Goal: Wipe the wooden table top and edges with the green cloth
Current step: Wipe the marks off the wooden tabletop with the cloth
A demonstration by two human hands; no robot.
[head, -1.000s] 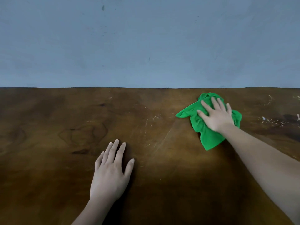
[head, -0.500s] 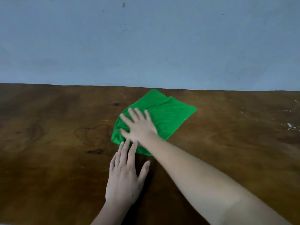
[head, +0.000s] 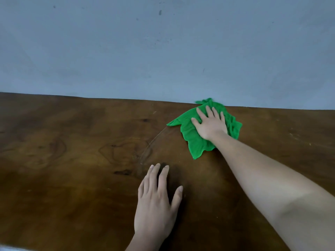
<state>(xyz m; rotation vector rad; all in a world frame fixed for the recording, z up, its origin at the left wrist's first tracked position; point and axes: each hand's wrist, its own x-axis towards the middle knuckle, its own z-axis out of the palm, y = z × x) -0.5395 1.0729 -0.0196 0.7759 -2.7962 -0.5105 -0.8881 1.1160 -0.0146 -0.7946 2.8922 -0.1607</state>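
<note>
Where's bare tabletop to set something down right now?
Free: the brown wooden table top left of the left hand, back to the blue-grey wall; also right of the crumpled green cloth. Crowded: centre, where the right hand presses the cloth.

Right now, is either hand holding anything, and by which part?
Nothing is gripped. The right hand presses flat on the middle of the green cloth; the left hand rests open on the table.

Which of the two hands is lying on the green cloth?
The right hand, pressing flat on the green cloth near the far edge of the table. The left hand rests flat on bare wood, closer to the person.
</note>
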